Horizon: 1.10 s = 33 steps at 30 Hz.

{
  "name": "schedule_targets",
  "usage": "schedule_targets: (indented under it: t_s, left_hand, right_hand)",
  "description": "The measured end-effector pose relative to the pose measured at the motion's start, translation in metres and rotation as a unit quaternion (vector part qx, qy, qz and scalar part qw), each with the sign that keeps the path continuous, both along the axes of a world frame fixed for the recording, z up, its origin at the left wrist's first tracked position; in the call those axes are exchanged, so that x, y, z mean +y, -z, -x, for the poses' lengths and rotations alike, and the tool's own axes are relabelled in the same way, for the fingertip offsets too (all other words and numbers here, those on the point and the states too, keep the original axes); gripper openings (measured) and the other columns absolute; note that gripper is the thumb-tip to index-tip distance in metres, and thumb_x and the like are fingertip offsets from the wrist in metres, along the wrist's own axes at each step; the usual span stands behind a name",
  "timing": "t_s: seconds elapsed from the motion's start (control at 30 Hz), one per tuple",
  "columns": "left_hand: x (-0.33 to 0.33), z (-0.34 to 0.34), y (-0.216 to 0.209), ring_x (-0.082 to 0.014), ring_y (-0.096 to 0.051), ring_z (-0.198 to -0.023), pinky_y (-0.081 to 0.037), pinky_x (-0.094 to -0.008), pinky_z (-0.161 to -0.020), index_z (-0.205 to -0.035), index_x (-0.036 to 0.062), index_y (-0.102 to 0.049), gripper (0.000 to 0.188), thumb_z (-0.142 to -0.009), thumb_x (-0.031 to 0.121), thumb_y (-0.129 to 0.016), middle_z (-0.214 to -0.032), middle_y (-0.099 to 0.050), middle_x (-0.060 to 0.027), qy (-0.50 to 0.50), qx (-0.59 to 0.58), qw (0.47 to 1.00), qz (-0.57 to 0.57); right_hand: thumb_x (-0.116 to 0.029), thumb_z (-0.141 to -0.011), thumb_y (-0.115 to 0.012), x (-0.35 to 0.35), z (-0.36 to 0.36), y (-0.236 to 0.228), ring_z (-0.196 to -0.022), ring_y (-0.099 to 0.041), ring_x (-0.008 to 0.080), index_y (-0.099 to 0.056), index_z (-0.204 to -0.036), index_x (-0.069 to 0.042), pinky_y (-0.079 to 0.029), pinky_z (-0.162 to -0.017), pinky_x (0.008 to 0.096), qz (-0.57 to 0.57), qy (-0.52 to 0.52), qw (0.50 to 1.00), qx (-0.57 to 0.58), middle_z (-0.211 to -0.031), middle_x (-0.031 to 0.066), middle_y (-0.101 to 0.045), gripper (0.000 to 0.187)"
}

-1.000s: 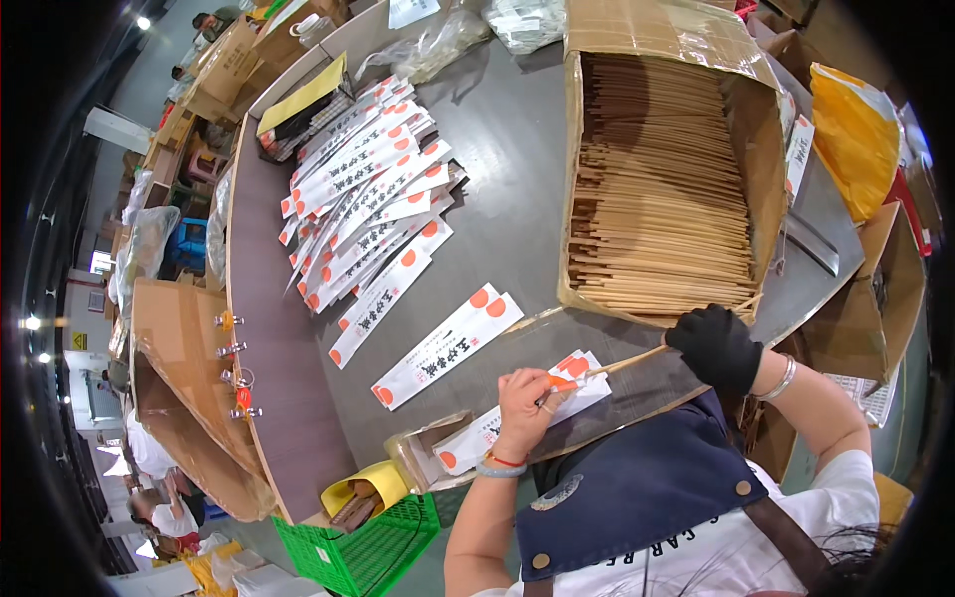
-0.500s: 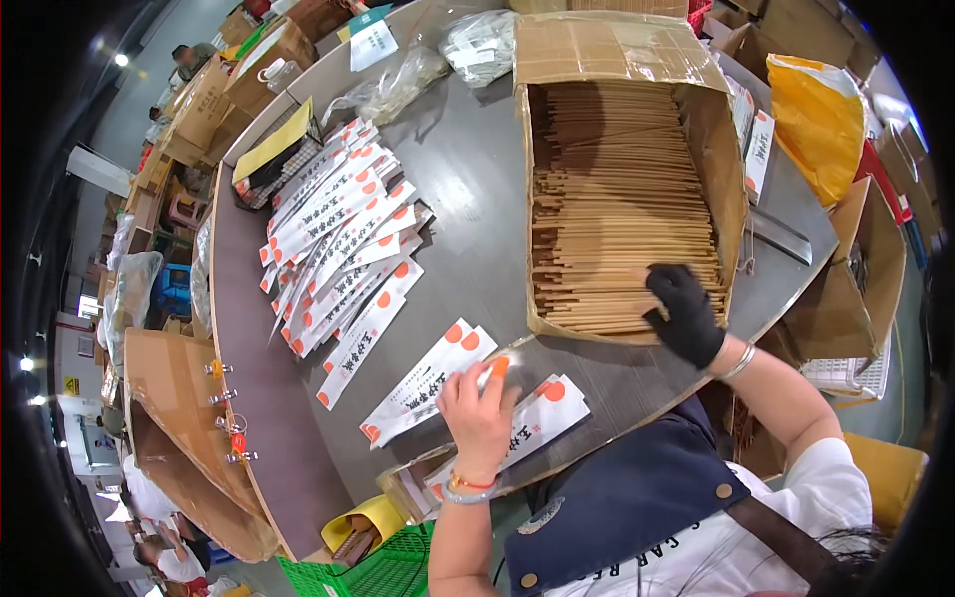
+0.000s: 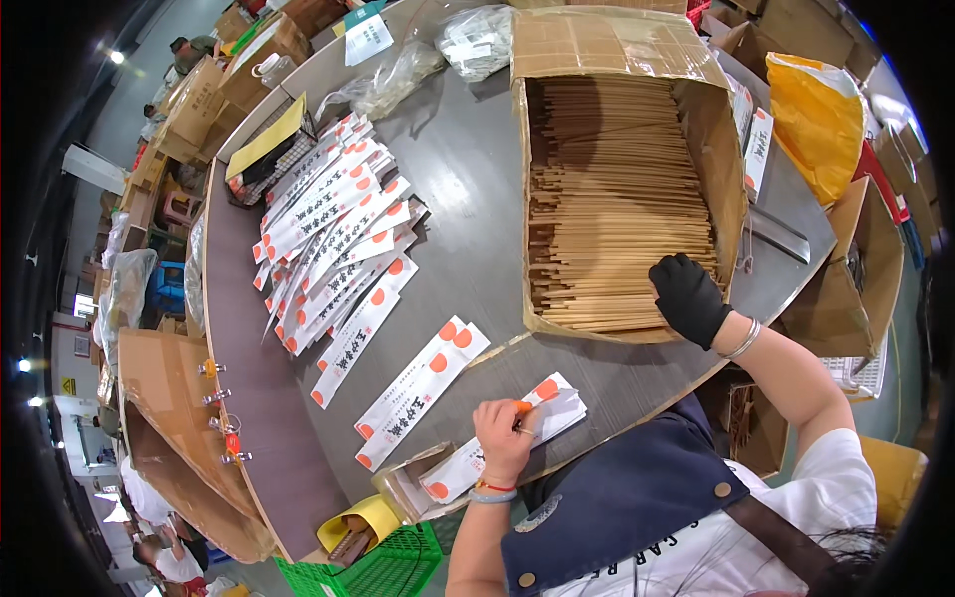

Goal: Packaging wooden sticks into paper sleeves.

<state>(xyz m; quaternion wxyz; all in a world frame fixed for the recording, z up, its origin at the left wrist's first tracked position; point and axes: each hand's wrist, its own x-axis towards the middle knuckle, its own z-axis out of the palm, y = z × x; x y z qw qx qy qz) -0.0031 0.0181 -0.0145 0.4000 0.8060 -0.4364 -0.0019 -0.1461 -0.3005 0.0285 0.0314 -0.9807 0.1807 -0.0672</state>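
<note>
My left hand (image 3: 505,435), with an orange finger cot on one finger, is closed at the upper part of a white paper sleeve (image 3: 460,475) with orange dots. That sleeve lies on a small pile at the table's near edge, and its top end looks bent up. My right hand (image 3: 688,301) wears a black glove and reaches into the near right corner of a cardboard box (image 3: 617,45). Its fingers are curled over the wooden chopsticks (image 3: 617,229) filling the box; whatever they hold is hidden.
Two overlapping sleeves (image 3: 423,388) lie left of my left hand. Beyond them a large fanned heap of sleeves (image 3: 333,234) covers the left of the grey table (image 3: 463,199). Clear plastic bags (image 3: 398,80) lie at the back. A yellow tube-like holder (image 3: 368,522) sits at the near left corner.
My left hand has moved right and down, from between the sleeve piles onto the near pile, and its fingers have closed. The right hand's fingers have curled in more over the chopsticks.
</note>
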Motion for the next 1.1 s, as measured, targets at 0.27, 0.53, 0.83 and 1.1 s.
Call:
schedule_targets:
  t_s: [0.27, 0.53, 0.83, 1.1]
  left_hand:
    - [0.001, -0.001, 0.002, -0.0264, -0.055, -0.081, -0.043, -0.0372, -0.075, -0.091, 0.0065, -0.069, 0.021, -0.077, 0.02, -0.077, -0.087, -0.06, -0.0072, 0.0, 0.011, 1.0, -0.013]
    - [-0.002, -0.001, -0.008, -0.0266, -0.054, -0.081, -0.042, -0.0372, -0.076, -0.089, 0.0072, -0.068, 0.03, -0.068, 0.021, -0.084, -0.086, -0.059, -0.0067, 0.006, 0.045, 0.999, -0.008]
    - [0.001, -0.004, -0.002, -0.0228, -0.052, -0.077, -0.037, -0.0351, -0.073, -0.082, 0.0094, -0.069, 0.021, -0.069, 0.019, -0.082, -0.079, -0.056, -0.0022, 0.018, 0.065, 0.997, -0.028]
    - [0.003, -0.008, -0.007, -0.0213, -0.055, -0.08, -0.037, -0.0347, -0.076, -0.083, 0.011, -0.072, 0.012, -0.078, 0.022, -0.075, -0.084, -0.061, -0.001, 0.064, 0.091, 0.994, -0.014]
  right_hand:
    - [-0.012, -0.077, -0.066, -0.003, 0.001, -0.009, -0.09, -0.057, 0.0319, -0.057, -0.09, -0.005, -0.048, -0.078, 0.0423, -0.034, -0.041, 0.998, -0.032, -0.091, 0.0121, -0.057, 0.018]
    - [-0.013, -0.077, -0.066, 0.0, 0.002, -0.008, -0.091, -0.058, 0.0339, -0.057, -0.092, -0.005, -0.049, -0.078, 0.0441, -0.037, 0.0, 0.999, -0.033, -0.092, 0.0144, -0.057, 0.019]
    - [-0.015, -0.082, -0.066, 0.026, 0.04, -0.046, -0.073, -0.062, 0.034, -0.063, -0.092, -0.01, -0.049, -0.063, 0.0439, -0.191, -0.115, 0.975, 0.002, -0.078, 0.0113, -0.06, 0.011]
    - [-0.022, -0.082, -0.068, 0.031, 0.046, -0.054, -0.07, -0.062, 0.0317, -0.064, -0.09, -0.013, -0.049, -0.061, 0.0419, -0.18, -0.13, 0.975, 0.026, -0.072, 0.0081, -0.058, 0.012]
